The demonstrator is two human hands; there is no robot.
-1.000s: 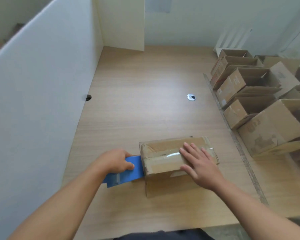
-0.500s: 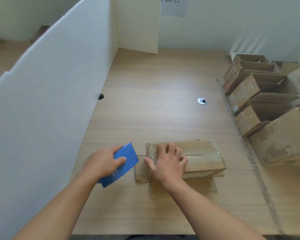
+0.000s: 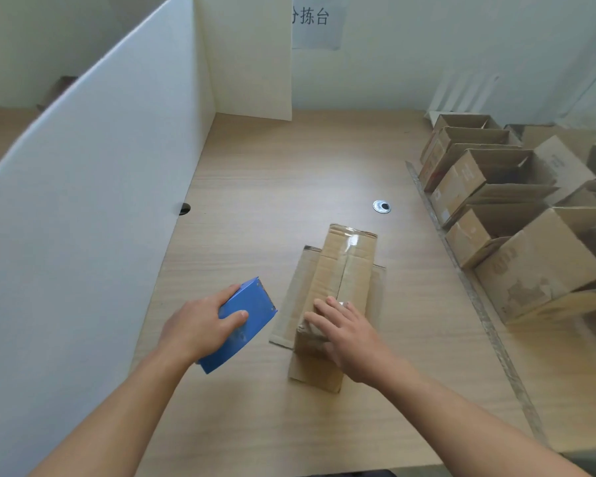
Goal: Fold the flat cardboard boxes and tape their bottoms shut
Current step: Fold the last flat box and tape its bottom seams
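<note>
A small cardboard box (image 3: 344, 270) stands upside down on the wooden table (image 3: 272, 173), its long side pointing away from me. Clear tape runs along the seam of its closed bottom flaps, and its open flaps lie spread on the table beneath it. My right hand (image 3: 344, 335) rests flat on the near end of the box, fingers straight. My left hand (image 3: 197, 325) grips a blue tape dispenser (image 3: 241, 321) just left of the box, apart from it.
White partition boards (image 3: 83, 201) wall off the left and back. Several folded open cardboard boxes (image 3: 496, 208) are stacked along the right side, behind a metal strip (image 3: 461, 277). A round metal grommet (image 3: 382, 206) sits in the table beyond the box.
The box has turned from lying crosswise to pointing away from me. My right hand slid to its near end. My left hand drew the dispenser off the box to the left.
</note>
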